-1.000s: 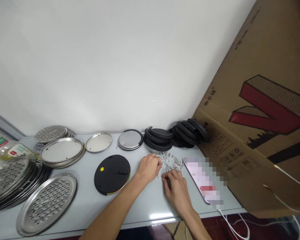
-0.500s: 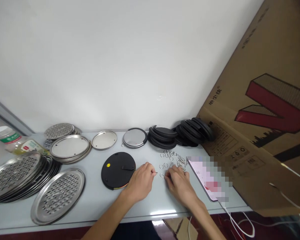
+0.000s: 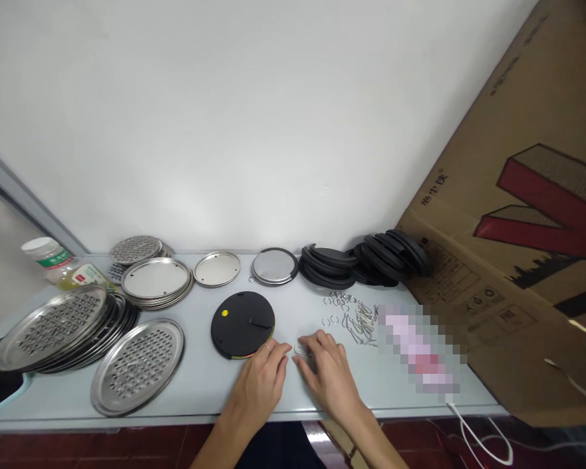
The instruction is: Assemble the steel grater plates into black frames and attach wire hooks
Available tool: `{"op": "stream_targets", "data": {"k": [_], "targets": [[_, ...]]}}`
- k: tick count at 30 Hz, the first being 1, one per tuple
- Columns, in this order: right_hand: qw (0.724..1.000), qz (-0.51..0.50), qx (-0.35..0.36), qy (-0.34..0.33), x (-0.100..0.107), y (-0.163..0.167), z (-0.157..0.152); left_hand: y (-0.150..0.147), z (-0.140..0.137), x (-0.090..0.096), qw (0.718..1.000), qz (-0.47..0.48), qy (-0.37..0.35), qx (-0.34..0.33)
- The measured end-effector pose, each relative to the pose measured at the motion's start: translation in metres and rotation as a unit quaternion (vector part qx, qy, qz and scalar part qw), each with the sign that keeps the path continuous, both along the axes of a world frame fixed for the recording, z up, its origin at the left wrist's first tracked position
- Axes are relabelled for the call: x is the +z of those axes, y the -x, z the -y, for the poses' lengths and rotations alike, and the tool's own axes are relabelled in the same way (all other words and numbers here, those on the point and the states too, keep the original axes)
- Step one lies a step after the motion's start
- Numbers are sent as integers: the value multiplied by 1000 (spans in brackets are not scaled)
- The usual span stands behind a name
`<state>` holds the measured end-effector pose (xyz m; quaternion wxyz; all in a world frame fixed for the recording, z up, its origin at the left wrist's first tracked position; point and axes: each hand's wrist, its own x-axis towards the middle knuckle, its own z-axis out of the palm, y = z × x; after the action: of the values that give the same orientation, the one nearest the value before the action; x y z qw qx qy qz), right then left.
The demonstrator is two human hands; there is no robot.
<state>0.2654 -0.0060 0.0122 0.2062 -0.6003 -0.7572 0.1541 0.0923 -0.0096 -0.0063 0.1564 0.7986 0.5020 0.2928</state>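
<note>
A white wall (image 3: 254,117) backs a glossy, pale grey counter (image 3: 361,384), with one cardboard box (image 3: 469,247), printed in red, rising at right. Two piles of black discs (image 3: 328,268) sit beside the wall; nearer the front lie one loose grater plate (image 3: 139,368) and one black disc (image 3: 244,319) dotted yellow. To that disc's right, the right hand (image 3: 329,371) pinches one metal ring (image 3: 300,350); whether the left hand (image 3: 264,378), just beside it, grips anything cannot be told.
</note>
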Motion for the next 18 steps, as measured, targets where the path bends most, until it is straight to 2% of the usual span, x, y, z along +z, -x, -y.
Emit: {"op": "stream_targets", "data": {"k": [8,18], "targets": [[995,48,37,84,17,6,-15,8,2,3,995,94,38,3],[989,75,53,115,29,-9,-2,7,3,5,995,88,56,-6]]}}
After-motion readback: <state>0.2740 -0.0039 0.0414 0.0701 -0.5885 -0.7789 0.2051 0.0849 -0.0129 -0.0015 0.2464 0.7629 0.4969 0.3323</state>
